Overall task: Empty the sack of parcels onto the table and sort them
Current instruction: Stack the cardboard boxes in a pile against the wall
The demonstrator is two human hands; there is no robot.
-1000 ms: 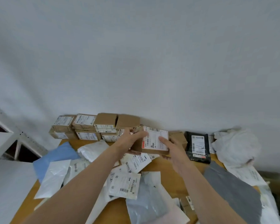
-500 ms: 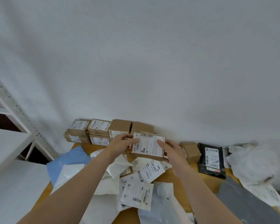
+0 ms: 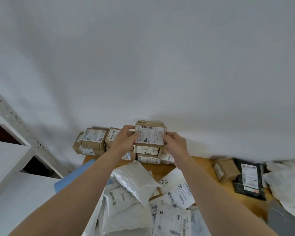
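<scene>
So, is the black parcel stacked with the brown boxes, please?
No, the black parcel lies on the table, well right of the box stack.

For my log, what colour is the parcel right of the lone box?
Black parcel, seen in head view.

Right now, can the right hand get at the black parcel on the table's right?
Probably, once it lets go: the right hand grips the labelled box atop the stack; the black parcel lies uncovered beside a small brown box.
</scene>
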